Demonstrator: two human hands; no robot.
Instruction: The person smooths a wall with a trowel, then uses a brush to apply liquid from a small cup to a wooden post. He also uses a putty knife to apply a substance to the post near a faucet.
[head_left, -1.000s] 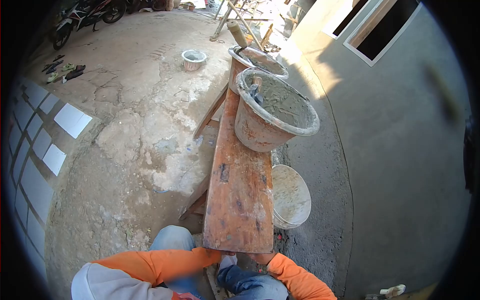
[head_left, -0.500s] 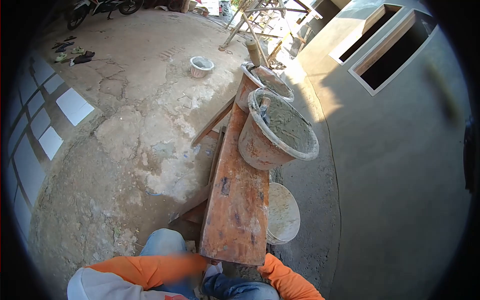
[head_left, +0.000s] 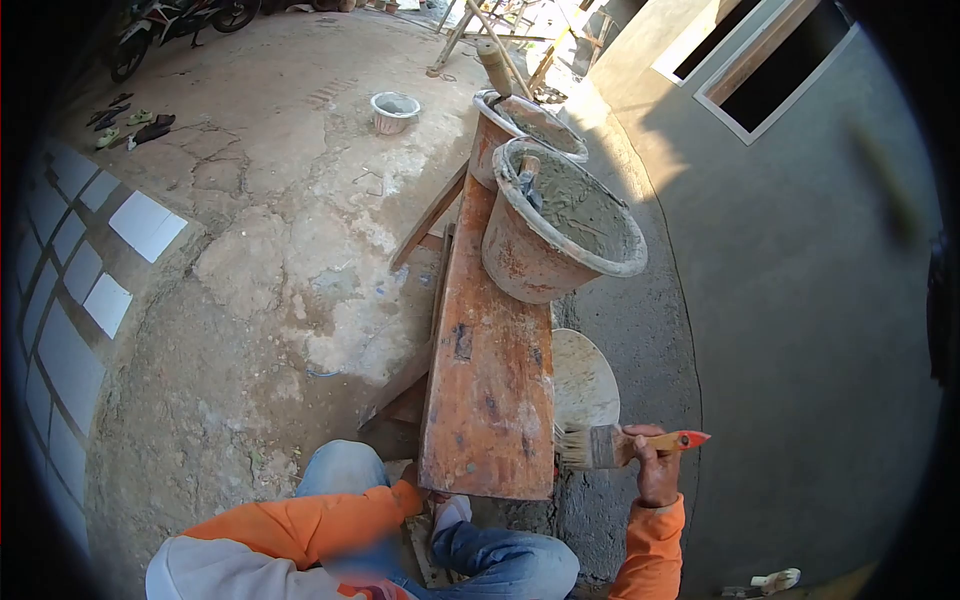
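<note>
My right hand [head_left: 657, 475] is closed round the handle of a wide paintbrush [head_left: 604, 447], to the right of the wooden bench [head_left: 490, 420]. Its pale bristles point left toward the bench's near right side, and the handle ends in a red tip. Just behind the bristles is a round, pale bucket [head_left: 585, 375], standing low beside the bench. At the bench's near left corner is my left hand [head_left: 411, 480], mostly hidden by the sleeve and the board, so its fingers cannot be read.
Farther along the bench stand a large bucket of wet grey mortar [head_left: 560, 270] and a second mortar bucket [head_left: 488, 145]. A grey plastered wall [head_left: 790, 350] rises on the right. A small bucket [head_left: 394, 122] stands on the rough ground, with white tiles [head_left: 146, 224] at left.
My right hand has come up from below the bench's near end to its right side, with the paintbrush now in sight. The view has tilted slightly downward.
</note>
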